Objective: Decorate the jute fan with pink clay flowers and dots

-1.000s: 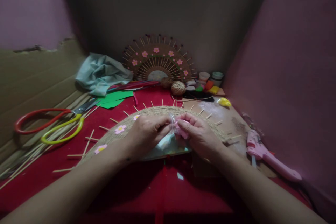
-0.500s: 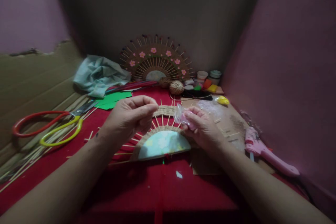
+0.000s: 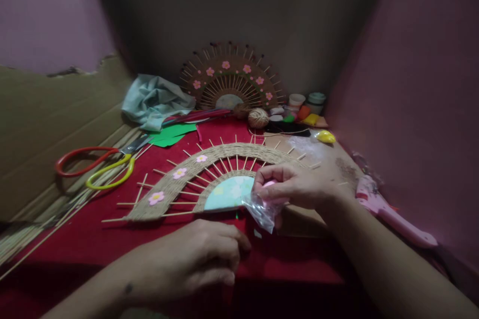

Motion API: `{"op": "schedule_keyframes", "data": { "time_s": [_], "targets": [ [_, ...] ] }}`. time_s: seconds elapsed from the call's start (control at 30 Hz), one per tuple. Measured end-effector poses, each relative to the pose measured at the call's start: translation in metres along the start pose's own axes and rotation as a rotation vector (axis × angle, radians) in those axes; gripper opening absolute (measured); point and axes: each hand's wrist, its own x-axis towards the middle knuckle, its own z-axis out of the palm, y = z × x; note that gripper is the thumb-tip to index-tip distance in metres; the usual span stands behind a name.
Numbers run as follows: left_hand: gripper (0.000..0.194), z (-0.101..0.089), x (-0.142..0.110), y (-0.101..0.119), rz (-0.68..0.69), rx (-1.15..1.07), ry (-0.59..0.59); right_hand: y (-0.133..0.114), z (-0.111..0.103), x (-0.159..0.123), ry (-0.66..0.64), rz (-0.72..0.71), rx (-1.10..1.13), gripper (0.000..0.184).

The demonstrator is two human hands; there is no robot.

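My right hand [image 3: 295, 184] is closed on a clear plastic bag [image 3: 262, 214] with a pink lump [image 3: 270, 188] inside, probably clay. The bag hangs in front of the right part of a half-round woven fan [image 3: 220, 152] with thin sticks. Pink flowers with yellow centres, one of them a flower [image 3: 156, 198] at the lower left, sit on the fan's outer band. A pale blue half disc [image 3: 224, 194] fills its middle. Below the fan, by the near edge of the red cloth, my left hand [image 3: 209, 254] has its fingers curled; whatever they may hold is hidden.
Scissors [image 3: 108, 167] with red and yellow handles lie left, on thin sticks. A finished flowered fan [image 3: 228, 72] leans at the back wall. Before it are a twine ball [image 3: 258, 118] and clay packets [image 3: 310, 119]. A pink glue gun [image 3: 392, 214] lies right.
My left hand has dropped from above the fan toward the near cloth edge, uncovering the fan's flowers. My right hand has moved slightly lower, and the bag now hangs downward. The view has shifted.
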Motion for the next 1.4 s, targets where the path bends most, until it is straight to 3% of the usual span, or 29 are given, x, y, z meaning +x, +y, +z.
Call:
{"op": "schedule_keyframes", "data": {
  "time_s": [0.1, 0.37, 0.53, 0.63, 0.73, 0.87, 1.1, 1.27, 1.4],
  "targets": [
    [0.013, 0.010, -0.003, 0.000, -0.075, 0.019, 0.051, 0.006, -0.001, 0.005, 0.009, -0.048, 0.008, 0.007],
    [0.027, 0.023, -0.038, 0.010, -0.011, -0.488, -0.006, 0.012, -0.004, 0.008, 0.032, -0.072, 0.130, 0.015],
    [0.021, 0.026, -0.043, 0.012, -0.109, -0.316, -0.010, 0.015, 0.007, 0.010, 0.125, -0.112, 0.187, 0.019],
    [0.016, 0.011, -0.040, 0.020, -0.195, -0.239, 0.126, 0.013, 0.009, 0.015, 0.198, -0.162, 0.220, 0.019],
    [0.016, -0.010, -0.028, 0.025, -0.278, -0.345, 0.328, 0.009, 0.006, 0.023, 0.289, -0.232, 0.255, 0.019],
    [0.010, -0.034, 0.002, 0.015, -0.188, -0.530, 0.519, 0.010, -0.005, 0.035, 0.423, -0.347, 0.314, 0.020],
    [0.015, -0.057, 0.057, -0.017, -0.036, -0.847, 0.412, 0.021, -0.018, 0.031, 0.588, -0.421, 0.412, 0.021],
    [0.022, -0.062, 0.074, -0.022, 0.008, -0.939, 0.290, 0.020, -0.020, 0.031, 0.660, -0.473, 0.485, 0.018],
    [0.018, -0.060, 0.079, -0.023, 0.056, -0.999, 0.314, 0.022, -0.020, 0.035, 0.707, -0.504, 0.547, 0.018]
  ]
}}
